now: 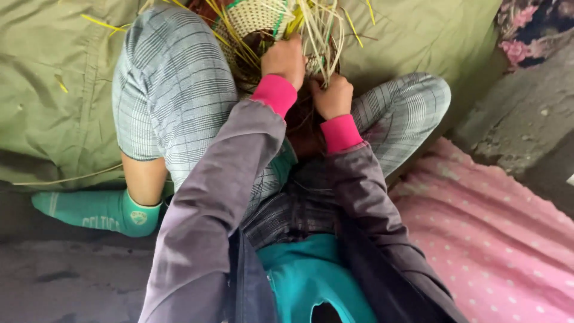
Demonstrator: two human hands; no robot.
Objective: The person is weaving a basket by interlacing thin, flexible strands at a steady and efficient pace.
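Observation:
A partly woven basket [257,17] of pale straw with green strips rests between my knees at the top of the view. Loose straw strands [320,36] fan out from its edge. My left hand [285,60] presses on the weave just below the basket. My right hand [330,96] is closed around a bunch of the loose strands. Both wrists show pink cuffs under grey-purple sleeves. The lower part of the basket is hidden behind my hands.
I sit cross-legged in grey checked trousers [173,90] with a teal sock [95,209] at left. An olive green cloth [54,90] lies under me. A pink dotted fabric [490,239] lies at right, beside a rough grey concrete floor [520,119].

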